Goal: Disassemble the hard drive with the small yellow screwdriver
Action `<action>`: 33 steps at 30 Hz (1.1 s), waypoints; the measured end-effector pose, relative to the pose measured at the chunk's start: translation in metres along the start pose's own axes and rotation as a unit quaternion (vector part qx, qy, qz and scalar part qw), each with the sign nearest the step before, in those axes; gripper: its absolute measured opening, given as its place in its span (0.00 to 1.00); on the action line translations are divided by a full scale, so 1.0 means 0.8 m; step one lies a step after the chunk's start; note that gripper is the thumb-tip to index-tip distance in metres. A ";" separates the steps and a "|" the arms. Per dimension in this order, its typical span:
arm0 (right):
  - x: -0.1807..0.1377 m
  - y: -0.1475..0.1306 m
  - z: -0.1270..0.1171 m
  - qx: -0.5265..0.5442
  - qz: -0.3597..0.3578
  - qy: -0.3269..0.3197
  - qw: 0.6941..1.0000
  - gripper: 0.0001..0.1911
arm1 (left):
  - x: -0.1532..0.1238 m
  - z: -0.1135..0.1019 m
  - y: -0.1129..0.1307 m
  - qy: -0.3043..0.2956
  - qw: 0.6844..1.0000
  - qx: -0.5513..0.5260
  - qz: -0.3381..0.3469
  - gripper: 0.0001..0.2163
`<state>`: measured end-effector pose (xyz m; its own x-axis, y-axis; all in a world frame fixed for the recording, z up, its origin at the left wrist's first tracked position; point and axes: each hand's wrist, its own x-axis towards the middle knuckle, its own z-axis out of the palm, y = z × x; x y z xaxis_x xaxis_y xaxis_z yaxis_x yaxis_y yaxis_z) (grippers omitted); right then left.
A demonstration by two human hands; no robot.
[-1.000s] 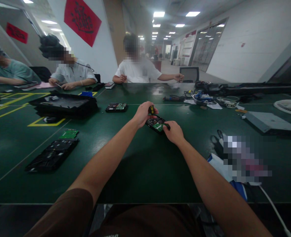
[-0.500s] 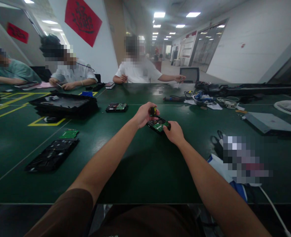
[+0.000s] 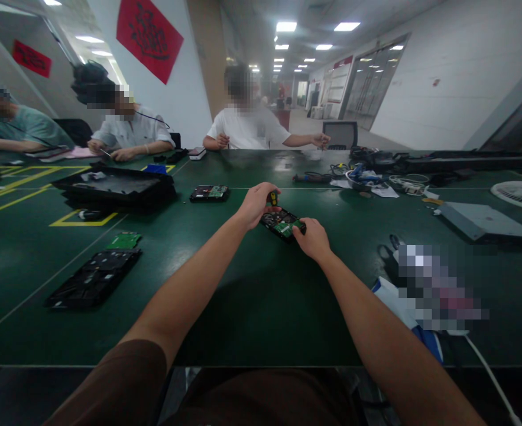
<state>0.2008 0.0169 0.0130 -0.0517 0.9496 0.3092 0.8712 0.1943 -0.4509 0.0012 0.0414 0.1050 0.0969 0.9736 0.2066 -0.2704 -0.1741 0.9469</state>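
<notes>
A hard drive (image 3: pixel 282 225) with a green circuit board lies in front of me, tilted a little on the table. My left hand (image 3: pixel 257 206) is closed around the black and yellow handle of a screwdriver (image 3: pixel 272 199), held above the drive's far left end. The screwdriver's tip is hidden by my fingers. My right hand (image 3: pixel 313 238) grips the drive's near right end, thumb on top. Another hard drive (image 3: pixel 209 193) rests on the table farther left.
At left are a green circuit board (image 3: pixel 125 240), black plastic frames (image 3: pixel 94 278) and a black tray (image 3: pixel 114 186). At right stand a grey box (image 3: pixel 486 220) and a cable bundle (image 3: pixel 362 176). Several people sit across the green table (image 3: pixel 261 319).
My left hand and the screwdriver have shifted slightly left, and the handle shows more clearly. My right hand stays on the hard drive.
</notes>
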 end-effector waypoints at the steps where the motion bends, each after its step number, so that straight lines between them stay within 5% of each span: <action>1: 0.000 0.000 0.000 0.000 0.000 0.000 1.000 0.21 | 0.000 -0.001 0.000 -0.006 1.000 -0.004 -0.001 0.07; 33: -0.005 -0.001 -0.001 0.017 0.012 -0.008 1.000 0.22 | 0.000 -0.002 0.004 -0.038 0.995 -0.068 -0.065 0.07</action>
<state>0.2009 0.0128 0.0129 -0.0390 0.9578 0.2846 0.8556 0.1792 -0.4857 -0.0014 0.0410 0.1073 0.2114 0.9715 0.1069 -0.3772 -0.0198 0.9259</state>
